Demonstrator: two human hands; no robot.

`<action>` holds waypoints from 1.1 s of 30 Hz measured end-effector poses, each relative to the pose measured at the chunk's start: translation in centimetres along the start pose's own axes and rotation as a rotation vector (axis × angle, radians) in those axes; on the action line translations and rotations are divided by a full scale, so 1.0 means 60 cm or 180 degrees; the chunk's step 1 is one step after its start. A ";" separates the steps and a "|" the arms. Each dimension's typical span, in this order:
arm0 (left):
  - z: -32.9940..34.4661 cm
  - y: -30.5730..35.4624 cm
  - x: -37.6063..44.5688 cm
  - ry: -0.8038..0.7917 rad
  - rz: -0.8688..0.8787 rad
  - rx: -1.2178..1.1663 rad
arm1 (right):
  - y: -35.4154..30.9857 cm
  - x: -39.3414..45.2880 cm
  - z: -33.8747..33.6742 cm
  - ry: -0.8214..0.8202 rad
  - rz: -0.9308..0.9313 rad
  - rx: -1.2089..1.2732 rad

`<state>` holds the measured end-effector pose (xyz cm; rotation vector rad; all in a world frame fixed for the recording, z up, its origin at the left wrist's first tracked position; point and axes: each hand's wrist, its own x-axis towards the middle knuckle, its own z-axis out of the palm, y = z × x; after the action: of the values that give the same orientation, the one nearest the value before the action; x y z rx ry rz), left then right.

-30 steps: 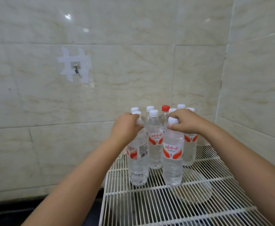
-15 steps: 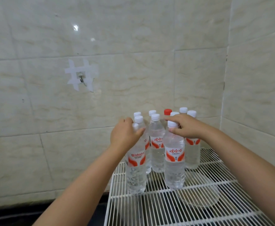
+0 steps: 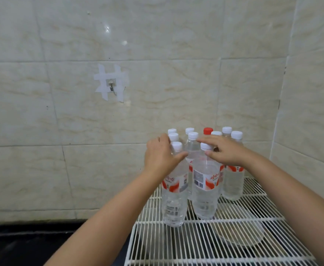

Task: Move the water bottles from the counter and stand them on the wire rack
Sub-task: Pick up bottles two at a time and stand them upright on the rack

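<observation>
Nine water bottles stand close together on the white wire rack (image 3: 234, 244), back near the tiled wall (image 3: 61, 112). Eight have white caps and one at the back has a red cap (image 3: 208, 130). All of them stand up straight.

Two bottles are at the front. The front left bottle (image 3: 173, 200) stands near the rack's left edge. The left hand (image 3: 162, 156) is beside its neck, with the fingers behind the cap and the thumb reaching across the front. The hand looks loosely open around the neck, and I cannot tell if it is really touching the bottle.

The front right bottle (image 3: 205, 189) stands just beside the first one. Its label has a red shape and a bar code. The right hand (image 3: 224, 150) is spread out flat above it. The fingers are wide and straight, and they reach over the white cap. The thumb sits just under the cap. This hand is not squeezing anything.

A clear round dish (image 3: 242, 233) can be seen under the rack wires, in front of the bottles on the right. A small metal hook (image 3: 111, 87) is stuck to the wall with strips of white tape. A dark counter (image 3: 22, 244) lies to the left of the rack.
</observation>
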<state>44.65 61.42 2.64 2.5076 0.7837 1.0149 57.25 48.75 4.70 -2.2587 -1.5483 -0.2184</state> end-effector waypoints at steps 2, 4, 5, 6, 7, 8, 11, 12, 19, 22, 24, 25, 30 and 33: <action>0.003 0.006 0.001 -0.0198 0.0115 -0.0301 | 0.002 0.001 0.001 0.0048 0.0045 -0.0004; -0.006 0.005 0.007 -0.0617 0.0160 -0.0703 | 0.004 0.001 0.000 0.0014 0.0104 -0.0009; -0.012 0.002 0.010 -0.0784 0.0205 -0.0763 | 0.006 0.001 -0.001 -0.0004 0.0127 -0.0010; -0.017 0.000 0.013 -0.0901 0.0277 -0.0734 | 0.008 0.001 -0.002 -0.0018 0.0149 -0.0017; -0.022 -0.004 0.013 -0.0962 0.0334 -0.0655 | 0.008 0.002 -0.001 -0.0023 0.0163 -0.0040; -0.026 -0.007 0.012 -0.0957 0.0379 -0.0534 | 0.008 0.002 0.001 -0.0011 0.0179 -0.0074; -0.027 -0.003 0.015 -0.0650 0.0462 -0.0125 | 0.006 0.011 0.010 0.0157 0.0194 -0.0170; -0.024 0.002 0.017 -0.0550 0.0465 -0.0048 | 0.006 0.014 0.013 0.0213 0.0209 -0.0187; 0.020 0.022 0.020 -0.0238 0.0178 -0.0197 | -0.006 0.018 0.025 0.0327 0.0273 -0.0161; 0.031 0.014 0.020 -0.0159 0.0158 -0.0216 | -0.009 0.028 0.035 0.0367 0.0373 -0.0083; 0.039 0.017 0.050 -0.0051 0.0323 -0.0213 | 0.006 0.053 0.034 0.0659 0.0439 0.0009; 0.040 0.013 0.051 0.0008 0.0341 -0.0234 | 0.003 0.053 0.038 0.0705 0.0435 0.0054; 0.042 -0.006 0.035 0.0187 0.0394 -0.0238 | -0.012 0.040 0.056 0.0899 0.0229 0.0079; 0.047 -0.011 0.027 0.0215 0.0387 -0.0286 | -0.016 0.036 0.064 0.0971 0.0247 0.0152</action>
<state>47.41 62.65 1.27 2.4806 0.5962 1.1540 56.82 52.46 2.18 -2.1264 -1.2923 -0.4744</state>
